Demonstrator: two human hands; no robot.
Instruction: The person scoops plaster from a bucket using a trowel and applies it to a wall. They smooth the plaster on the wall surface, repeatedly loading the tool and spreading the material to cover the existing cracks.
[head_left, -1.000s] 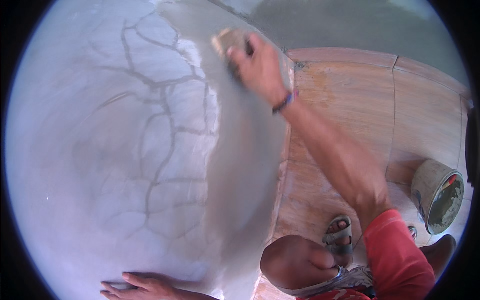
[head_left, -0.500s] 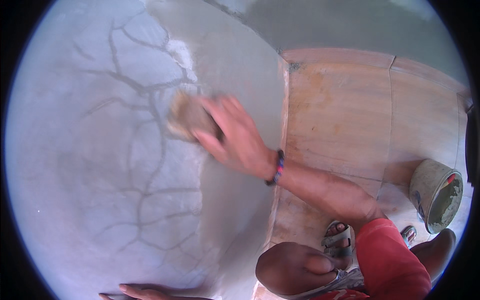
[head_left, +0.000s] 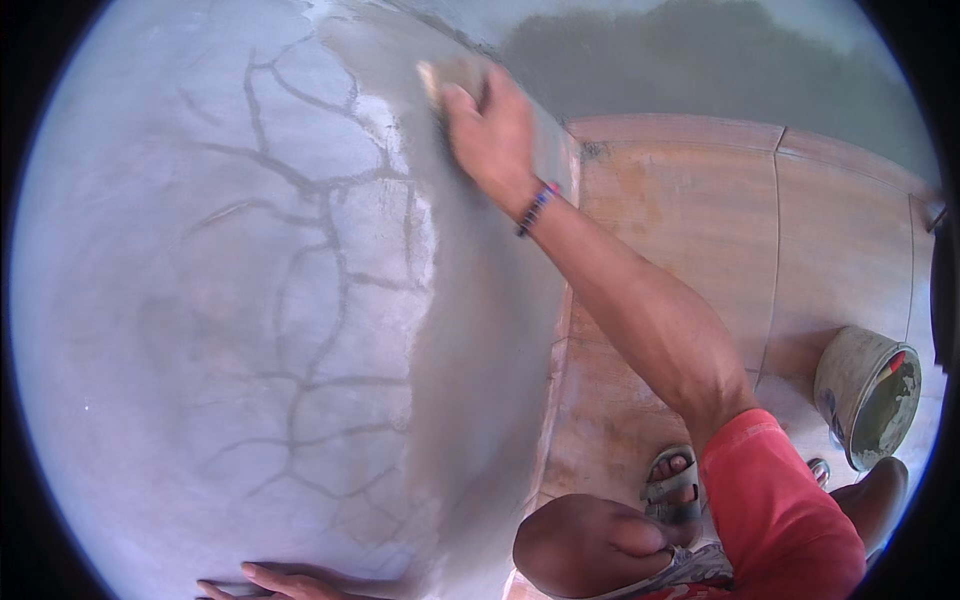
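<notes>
My right hand (head_left: 495, 140) grips a blurred pale block (head_left: 440, 75), perhaps a sponge or float, against the damp grey band (head_left: 470, 350) of plastered wall, high near the corner. Left of that band, the lighter plaster (head_left: 200, 330) carries branching darker crack lines. My left hand (head_left: 285, 583), cut off by the lower edge, lies with fingers stretched out on the lighter plaster.
Wood-look floor tiles (head_left: 670, 230) with matching skirting (head_left: 680, 126) border another grey wall (head_left: 700, 60). A grey bucket (head_left: 840, 390) with wet grey material and a red-and-yellow handle stands at right. My bare knees (head_left: 575, 545) and sandalled foot (head_left: 670, 480) are below.
My right hand with the block swept down and leftward half a second ago and is now back high near the corner. My left hand has stayed at the lower edge.
</notes>
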